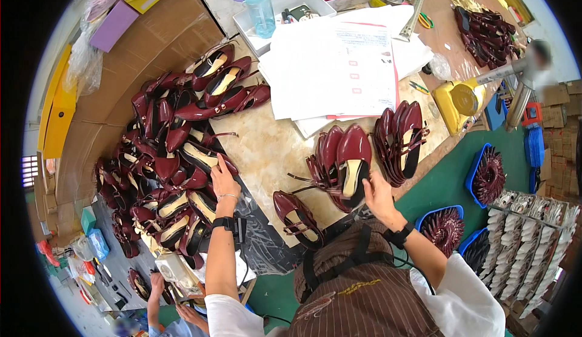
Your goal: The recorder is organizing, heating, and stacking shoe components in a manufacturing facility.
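Glossy burgundy strap shoes lie in a large heap [167, 137] on the left of the table. My left hand [225, 182] reaches to the heap's right edge, index finger stretched out against a shoe with a pale insole [200, 155]. The fingers of my right hand [379, 198] close on the heel end of a burgundy shoe [354, 152], which stands in a row beside others. Another small row of shoes [400, 140] is just right of it. Nearer me, a single shoe [296, 219] lies apart with its strap showing.
White papers [333, 70] cover the table's back middle, in front of a white tray [315, 0] and a blue bottle [259, 9]. A yellow tool base [458, 103] stands at right. Blue baskets [441, 214] of shoes sit below. Another person's hands [156, 283] work at lower left.
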